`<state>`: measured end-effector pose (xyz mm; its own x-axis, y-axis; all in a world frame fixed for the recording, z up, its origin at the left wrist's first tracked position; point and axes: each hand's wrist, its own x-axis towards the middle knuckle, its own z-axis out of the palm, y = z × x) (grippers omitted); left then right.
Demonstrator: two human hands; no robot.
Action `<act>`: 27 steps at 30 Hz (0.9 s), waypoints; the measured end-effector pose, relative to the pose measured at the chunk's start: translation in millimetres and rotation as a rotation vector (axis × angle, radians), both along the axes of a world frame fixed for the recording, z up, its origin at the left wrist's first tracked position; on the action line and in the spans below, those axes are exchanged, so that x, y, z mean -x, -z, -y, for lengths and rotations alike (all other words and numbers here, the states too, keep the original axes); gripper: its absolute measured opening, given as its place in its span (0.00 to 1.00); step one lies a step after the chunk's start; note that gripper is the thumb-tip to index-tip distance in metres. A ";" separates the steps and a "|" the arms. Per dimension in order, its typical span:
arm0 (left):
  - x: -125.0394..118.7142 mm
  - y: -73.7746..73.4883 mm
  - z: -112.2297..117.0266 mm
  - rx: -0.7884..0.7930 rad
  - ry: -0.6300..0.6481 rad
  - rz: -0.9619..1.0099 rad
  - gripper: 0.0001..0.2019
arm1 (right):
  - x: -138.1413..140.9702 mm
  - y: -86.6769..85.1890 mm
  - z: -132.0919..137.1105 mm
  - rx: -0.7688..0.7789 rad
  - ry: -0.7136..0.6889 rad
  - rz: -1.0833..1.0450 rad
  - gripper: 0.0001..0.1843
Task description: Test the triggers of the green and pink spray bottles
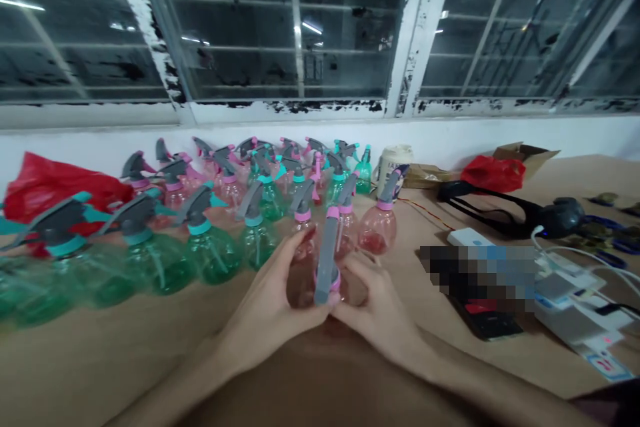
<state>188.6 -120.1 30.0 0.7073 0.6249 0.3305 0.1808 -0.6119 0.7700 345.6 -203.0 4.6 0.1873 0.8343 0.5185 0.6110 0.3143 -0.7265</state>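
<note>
Head view: clasping a spray bottle (327, 257) between left hand (270, 297) and right hand (381, 303), just in front of the neighbouring bottles (377, 230) on the surface (100, 367); keep pressure even, thumbs low, and avoid knocking them.

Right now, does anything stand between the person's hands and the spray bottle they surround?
Nothing visible does. The left hand and right hand cup the spray bottle from either side; another pink-collared bottle stands just beyond it, not between.
</note>
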 end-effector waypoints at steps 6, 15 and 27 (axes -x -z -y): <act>18.2 -4.6 1.2 -0.021 -0.031 0.008 0.23 | 39.8 4.1 -14.9 -0.055 -0.080 0.022 0.08; 31.1 3.0 -5.0 -0.028 -0.111 0.032 0.05 | 55.5 11.6 -30.8 -0.045 -0.064 0.130 0.11; 23.5 8.1 -10.6 0.005 -0.195 0.093 0.04 | -1.6 32.0 -21.3 0.151 -0.239 0.201 0.34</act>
